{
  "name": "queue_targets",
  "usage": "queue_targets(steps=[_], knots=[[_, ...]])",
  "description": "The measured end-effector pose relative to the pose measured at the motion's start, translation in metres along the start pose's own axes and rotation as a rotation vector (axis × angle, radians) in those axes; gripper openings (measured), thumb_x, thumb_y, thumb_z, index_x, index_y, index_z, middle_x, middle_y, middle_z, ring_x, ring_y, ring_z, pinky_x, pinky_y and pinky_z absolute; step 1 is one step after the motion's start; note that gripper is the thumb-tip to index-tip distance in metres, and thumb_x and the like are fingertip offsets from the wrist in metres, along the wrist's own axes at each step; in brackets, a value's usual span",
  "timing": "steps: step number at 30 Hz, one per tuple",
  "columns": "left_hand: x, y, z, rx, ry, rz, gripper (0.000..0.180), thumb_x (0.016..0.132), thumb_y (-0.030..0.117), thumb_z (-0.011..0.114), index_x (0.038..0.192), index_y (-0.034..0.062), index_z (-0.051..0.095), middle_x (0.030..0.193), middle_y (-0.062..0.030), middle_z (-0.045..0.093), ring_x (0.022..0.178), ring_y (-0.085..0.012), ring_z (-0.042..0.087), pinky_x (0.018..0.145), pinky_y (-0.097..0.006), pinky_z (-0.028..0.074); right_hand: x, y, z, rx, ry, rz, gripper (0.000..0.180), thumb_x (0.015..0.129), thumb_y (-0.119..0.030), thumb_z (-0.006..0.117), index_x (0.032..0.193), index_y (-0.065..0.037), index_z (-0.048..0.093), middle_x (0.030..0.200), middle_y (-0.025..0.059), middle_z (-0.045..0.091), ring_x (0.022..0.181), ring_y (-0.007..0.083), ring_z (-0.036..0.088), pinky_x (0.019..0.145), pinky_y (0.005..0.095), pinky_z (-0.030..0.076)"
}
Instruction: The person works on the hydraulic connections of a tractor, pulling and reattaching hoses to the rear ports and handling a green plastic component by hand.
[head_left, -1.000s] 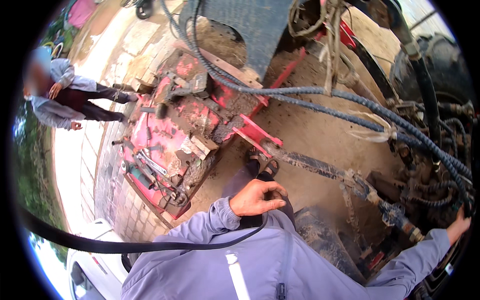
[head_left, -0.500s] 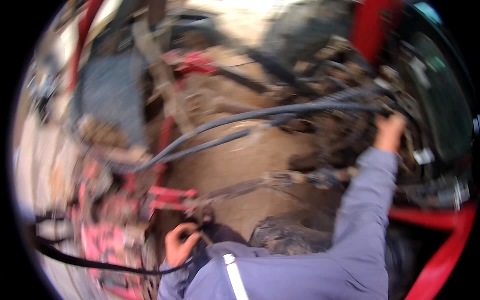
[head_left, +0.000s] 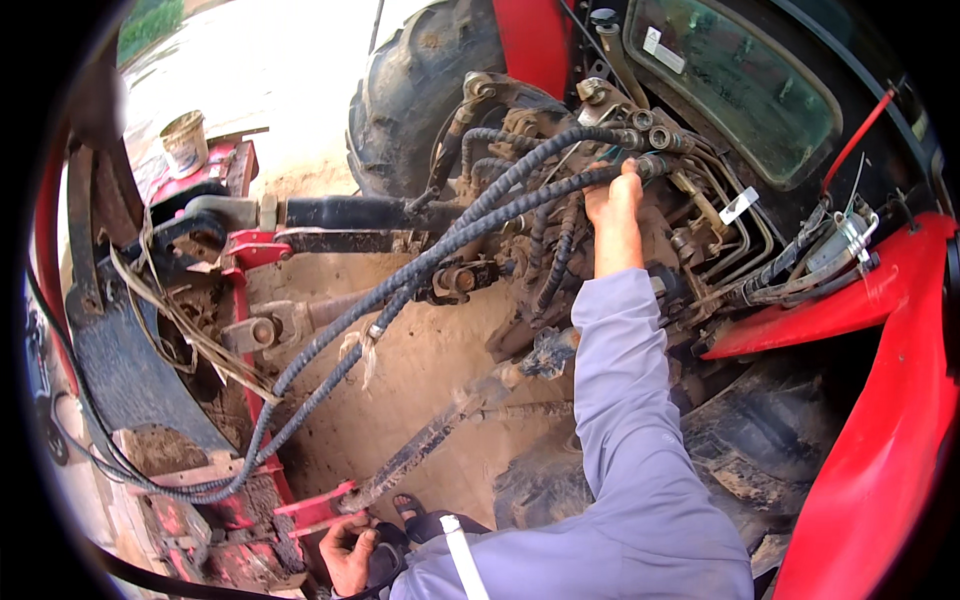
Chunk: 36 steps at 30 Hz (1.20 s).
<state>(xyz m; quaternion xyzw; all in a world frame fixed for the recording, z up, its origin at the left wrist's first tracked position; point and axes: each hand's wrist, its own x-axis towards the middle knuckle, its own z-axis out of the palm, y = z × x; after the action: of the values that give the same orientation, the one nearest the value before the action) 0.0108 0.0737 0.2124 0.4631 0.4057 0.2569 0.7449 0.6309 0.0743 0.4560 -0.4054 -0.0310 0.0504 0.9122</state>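
My right hand [head_left: 612, 200] reaches up to the rear of a red tractor. Its fingers close round the end of a black spiral-wrapped hydraulic hose [head_left: 480, 225], right at the row of metal couplers [head_left: 650, 150]. Two such hoses run down to the left toward a red implement frame [head_left: 250, 250]. My left hand [head_left: 348, 553] is low at the bottom edge, curled against my dark trouser knee beside a sandalled foot [head_left: 405, 505]. Whether it holds anything is unclear.
A large muddy tyre [head_left: 430, 70] stands behind the couplers, with the cab's rear window [head_left: 740, 90] above right. A red fender [head_left: 880, 420] fills the right side. A muddy link arm [head_left: 420, 455] crosses over sandy ground [head_left: 420, 350]. A small bucket [head_left: 185, 140] sits far left.
The view has swung from the red implement to the tractor's rear. My right hand has risen from low among the linkage to the hose end at the couplers. My left hand stays at my knee.
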Motion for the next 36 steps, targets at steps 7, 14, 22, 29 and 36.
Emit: queue_targets(steps=[7,14,22,29,36], knots=[[0.032,0.009,0.012,0.183,-0.062,0.207,0.022,0.083,0.010,0.074,0.098,-0.0022,0.064,0.079,-0.0051,0.066,0.069,-0.0122,0.060,0.064,-0.026,0.050,0.004,-0.005,0.005,-0.001,-0.021,0.031,0.033,0.103,-0.036,0.037,0.106,-0.006,0.050,0.081,0.0074,0.056,0.072,0.0236,0.057,0.067,0.0418,0.049],[0.067,0.098,0.043,0.370,-0.211,0.354,0.017,0.085,0.010,0.070,0.092,-0.0052,0.064,0.075,-0.0050,0.064,0.067,-0.0098,0.058,0.062,-0.025,0.048,-0.005,-0.018,0.002,0.010,0.027,0.058,0.032,0.105,-0.031,0.033,0.106,-0.003,0.047,0.080,0.0087,0.055,0.072,0.0235,0.056,0.068,0.0427,0.049],[0.099,0.115,0.030,0.373,-0.222,0.484,0.017,0.087,0.009,0.067,0.096,-0.0054,0.064,0.076,-0.0098,0.067,0.071,-0.0149,0.064,0.065,-0.026,0.050,0.014,0.012,0.011,-0.007,0.001,0.031,0.016,0.095,-0.022,0.039,0.084,-0.010,0.041,0.062,0.0007,0.042,0.046,0.0140,0.045,0.043,0.0298,0.044],[0.012,0.041,-0.016,0.169,0.055,0.169,0.021,0.095,0.015,0.061,0.105,-0.0031,0.064,0.082,-0.0064,0.068,0.076,-0.0124,0.063,0.073,-0.025,0.049,0.114,-0.041,0.005,-0.009,-0.142,0.031,0.018,0.094,-0.015,0.030,0.083,-0.006,0.041,0.064,0.0050,0.042,0.045,0.0156,0.042,0.045,0.0319,0.043],[-0.064,0.063,-0.048,0.385,0.261,0.159,0.019,0.092,0.011,0.064,0.101,-0.0056,0.064,0.082,-0.0087,0.067,0.075,-0.0146,0.064,0.070,-0.026,0.050,0.191,-0.032,-0.005,0.047,-0.199,0.090,0.028,0.092,-0.017,0.024,0.082,0.003,0.041,0.063,0.0135,0.045,0.047,0.0245,0.047,0.052,0.0438,0.050]])
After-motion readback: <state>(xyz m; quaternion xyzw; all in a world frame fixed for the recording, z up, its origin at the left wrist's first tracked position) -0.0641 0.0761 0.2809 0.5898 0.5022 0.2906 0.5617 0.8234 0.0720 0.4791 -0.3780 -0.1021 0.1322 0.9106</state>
